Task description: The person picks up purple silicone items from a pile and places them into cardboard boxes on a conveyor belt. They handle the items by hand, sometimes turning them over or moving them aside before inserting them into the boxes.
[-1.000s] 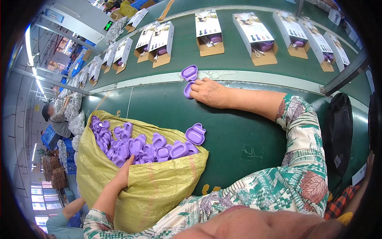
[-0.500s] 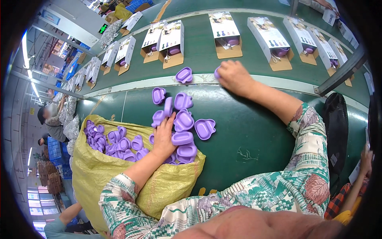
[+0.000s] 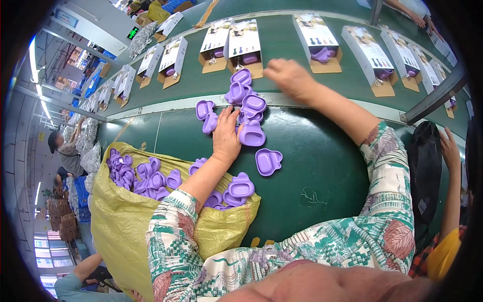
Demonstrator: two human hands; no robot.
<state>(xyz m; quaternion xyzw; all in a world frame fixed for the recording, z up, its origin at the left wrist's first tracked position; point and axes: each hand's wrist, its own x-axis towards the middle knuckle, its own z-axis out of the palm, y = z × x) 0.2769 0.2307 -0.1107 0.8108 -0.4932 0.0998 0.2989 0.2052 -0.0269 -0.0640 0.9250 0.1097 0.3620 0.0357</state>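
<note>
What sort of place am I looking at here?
Most likely a factory packing line: open boxes lie along a long green surface, and a yellow sack holds many purple pieces.

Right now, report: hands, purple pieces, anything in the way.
Left hand against purple pieces. Right hand over belt, blurred, grip unclear. Possible obstruction: pieces straddling the pale rail.

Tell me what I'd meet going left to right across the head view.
Person in a dark cap → yellow sack → leftmost purple piece beyond the sack → left hand → right hand → black item on the right.
</note>
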